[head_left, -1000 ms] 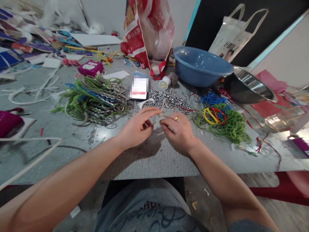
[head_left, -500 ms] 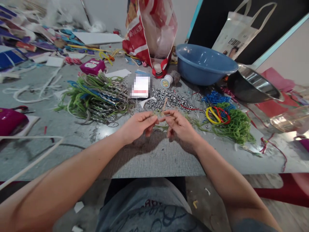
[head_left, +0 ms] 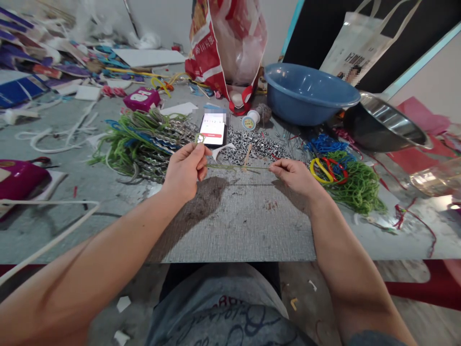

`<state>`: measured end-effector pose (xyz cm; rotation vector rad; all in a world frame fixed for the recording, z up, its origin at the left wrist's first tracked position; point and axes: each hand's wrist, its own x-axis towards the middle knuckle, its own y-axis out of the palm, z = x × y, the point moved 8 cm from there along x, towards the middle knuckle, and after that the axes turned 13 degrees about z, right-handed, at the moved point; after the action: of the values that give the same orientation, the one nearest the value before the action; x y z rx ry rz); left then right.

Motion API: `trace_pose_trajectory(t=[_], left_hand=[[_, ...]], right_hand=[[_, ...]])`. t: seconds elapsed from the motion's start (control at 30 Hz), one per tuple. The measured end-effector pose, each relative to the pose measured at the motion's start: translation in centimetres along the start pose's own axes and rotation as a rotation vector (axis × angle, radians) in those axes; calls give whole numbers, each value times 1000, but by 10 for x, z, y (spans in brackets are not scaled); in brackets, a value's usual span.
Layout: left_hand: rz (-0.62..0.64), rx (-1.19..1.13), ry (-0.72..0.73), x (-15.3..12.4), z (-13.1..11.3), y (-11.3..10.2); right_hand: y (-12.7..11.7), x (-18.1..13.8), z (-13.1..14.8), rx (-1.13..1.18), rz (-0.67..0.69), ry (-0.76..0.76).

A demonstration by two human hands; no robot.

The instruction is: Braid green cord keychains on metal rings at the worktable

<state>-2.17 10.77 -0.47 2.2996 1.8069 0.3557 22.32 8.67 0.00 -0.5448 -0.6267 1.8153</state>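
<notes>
My left hand (head_left: 185, 169) pinches one end of a thin green cord (head_left: 236, 167), with a small loop of it showing above the fingers. My right hand (head_left: 295, 175) pinches the other end. The cord is stretched taut and level between them, just above the grey table (head_left: 234, 226). A small wooden stick (head_left: 247, 156) lies right behind the cord, at the edge of a heap of small metal nuts (head_left: 254, 146). A phone (head_left: 213, 129) lies just beyond my left hand.
A pile of finished green and silver strands (head_left: 144, 144) lies left of the phone. Green cords with yellow and red loops (head_left: 345, 180) lie at the right. Behind stand a blue basin (head_left: 309, 98), a steel bowl (head_left: 387, 127), a red bag (head_left: 226, 48) and a thread spool (head_left: 249, 122).
My hands were together at the table's middle; now they have drawn apart, left hand to the left and right hand to the right, pulling the green cord straight between them.
</notes>
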Motion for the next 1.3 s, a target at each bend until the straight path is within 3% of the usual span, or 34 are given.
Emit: trace_pose_trajectory(t=[0.1,0.17,0.23,0.37,0.5,0.6,0.7,0.8,1.0,1.1,1.2,1.3], left_hand=[[-78,0,62,-1,-7,-8],[-114,0,91,-1,-11,-13],[-119,8,95,-1,-12,-14],[-76,15,46,0,-7,-9],[-75,32,-9,-1,-3,-8],[-116,102,-29,-2,-2,-12],[-77,198,-25,0,-1,-10],[40,283,-44,1,3,-1],[508,559,-132,-13,18,48],[720,652,-122,-26,25,74],[758,735,-82,-30,25,82],[698,652,-116,-27,25,74]], right_hand=[[-7,-3,0,-104,26,-22],[-16,-5,-4,-157,-26,7],[-33,-10,-7,-217,-216,63],[-60,-36,1,-409,-727,146],[-63,-46,11,-510,-864,124],[-68,-46,4,-308,-902,59],[-68,-40,-4,32,-876,-78],[-52,-30,0,247,-750,-151],[21,-12,45,171,-222,-211],[51,-9,58,224,-29,-261],[64,-8,61,258,56,-269],[59,-7,58,237,25,-260]])
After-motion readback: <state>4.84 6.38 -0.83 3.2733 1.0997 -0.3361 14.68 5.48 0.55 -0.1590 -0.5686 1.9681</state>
